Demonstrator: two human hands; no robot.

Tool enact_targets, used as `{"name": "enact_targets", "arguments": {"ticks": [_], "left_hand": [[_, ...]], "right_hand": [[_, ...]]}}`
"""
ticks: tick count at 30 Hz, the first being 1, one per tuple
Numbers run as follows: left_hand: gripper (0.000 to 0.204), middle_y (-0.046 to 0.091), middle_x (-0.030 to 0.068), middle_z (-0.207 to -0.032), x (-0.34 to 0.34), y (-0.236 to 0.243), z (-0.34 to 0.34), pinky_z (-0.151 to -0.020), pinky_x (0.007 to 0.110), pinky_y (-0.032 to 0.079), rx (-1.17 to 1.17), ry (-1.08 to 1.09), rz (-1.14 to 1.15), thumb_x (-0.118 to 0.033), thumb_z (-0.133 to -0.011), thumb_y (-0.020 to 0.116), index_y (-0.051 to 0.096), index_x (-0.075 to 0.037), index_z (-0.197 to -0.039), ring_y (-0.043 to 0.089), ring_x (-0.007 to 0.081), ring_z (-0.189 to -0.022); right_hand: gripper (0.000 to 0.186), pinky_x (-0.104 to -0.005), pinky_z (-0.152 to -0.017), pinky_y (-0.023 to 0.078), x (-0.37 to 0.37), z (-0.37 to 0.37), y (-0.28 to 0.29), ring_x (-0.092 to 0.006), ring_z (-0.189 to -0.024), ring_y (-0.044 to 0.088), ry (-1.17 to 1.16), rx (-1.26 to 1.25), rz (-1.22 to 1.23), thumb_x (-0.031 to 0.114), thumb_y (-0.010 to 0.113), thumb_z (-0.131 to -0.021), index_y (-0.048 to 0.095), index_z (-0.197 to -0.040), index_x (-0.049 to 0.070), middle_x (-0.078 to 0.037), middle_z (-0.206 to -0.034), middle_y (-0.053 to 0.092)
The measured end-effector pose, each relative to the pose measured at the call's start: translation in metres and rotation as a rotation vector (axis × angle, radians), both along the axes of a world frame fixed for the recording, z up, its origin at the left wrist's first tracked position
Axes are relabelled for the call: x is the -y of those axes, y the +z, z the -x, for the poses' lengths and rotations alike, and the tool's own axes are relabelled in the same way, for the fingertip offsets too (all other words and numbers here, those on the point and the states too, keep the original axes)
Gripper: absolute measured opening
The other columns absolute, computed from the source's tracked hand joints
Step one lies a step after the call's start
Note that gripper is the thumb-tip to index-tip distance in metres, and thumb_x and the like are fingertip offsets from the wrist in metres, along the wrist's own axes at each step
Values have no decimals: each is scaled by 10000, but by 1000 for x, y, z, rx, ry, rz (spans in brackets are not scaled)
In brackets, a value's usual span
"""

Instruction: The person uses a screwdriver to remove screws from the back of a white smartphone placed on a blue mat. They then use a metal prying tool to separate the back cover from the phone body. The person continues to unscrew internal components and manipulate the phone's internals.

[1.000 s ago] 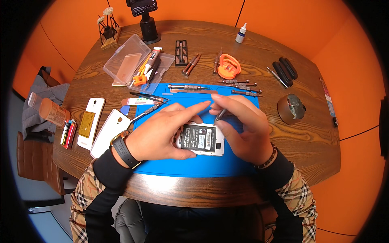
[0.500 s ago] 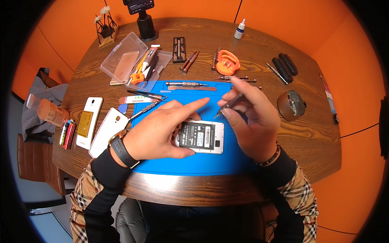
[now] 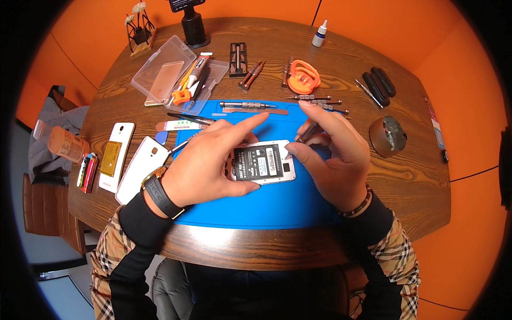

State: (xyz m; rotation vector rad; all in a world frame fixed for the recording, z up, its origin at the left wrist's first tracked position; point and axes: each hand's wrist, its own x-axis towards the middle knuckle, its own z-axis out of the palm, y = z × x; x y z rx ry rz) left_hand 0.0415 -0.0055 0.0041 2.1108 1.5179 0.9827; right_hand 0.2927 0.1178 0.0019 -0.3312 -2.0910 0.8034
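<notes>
A white phone with its back off and a black battery [image 3: 256, 162] showing lies on the blue mat [image 3: 266, 210]. My left hand [image 3: 202, 160] grips it from the left, thumb along the near edge, index finger stretched over the far side. My right hand [image 3: 336, 160] pinches a dark screwdriver [image 3: 311, 131], its tip down at the phone's upper right corner. Beside my left wrist lie a white back cover [image 3: 140, 169] and another white phone with a gold battery on it [image 3: 116, 152]. Above the phone, a silver screwdriver [image 3: 240, 105] lies on the mat.
A clear tool box [image 3: 160, 66], an orange suction tool [image 3: 304, 77], several screwdrivers, a glue bottle [image 3: 319, 36], black cases [image 3: 381, 85] and a round tin [image 3: 386, 133] stand around on the wooden table. A phone stand [image 3: 193, 29] is at the back, a chair at the left.
Half a second ago the screwdriver was raised off the phone; now its tip is back down at the corner. The phone and both hands appear slightly higher in the picture.
</notes>
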Motion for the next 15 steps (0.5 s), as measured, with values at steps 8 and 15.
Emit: {"name": "enact_targets", "arguments": {"ticks": [8, 15], "left_hand": [[1117, 778, 147, -1180, -1, 3, -1, -1043, 454, 573, -15, -3, -3, -194, -718, 1003, 501, -121, -1713, 707, 354, -1119], [1119, 779, 143, -1184, -1, 3, -1, -1038, 454, 571, -21, -2, 4, -197, -714, 999, 503, -133, -1714, 703, 352, -1112]], "right_hand": [[688, -260, -808, 634, 0, 3, -2, -136, -925, 721, -39, 26, -55, -86, 905, -880, 688, -1528, 4, -107, -1104, 711], [674, -264, -807, 630, 1, 5, -1, -135, -913, 717, -38, 30, -53, -74, 918, -865, 711, -1501, 10, -98, -1083, 715]]}}
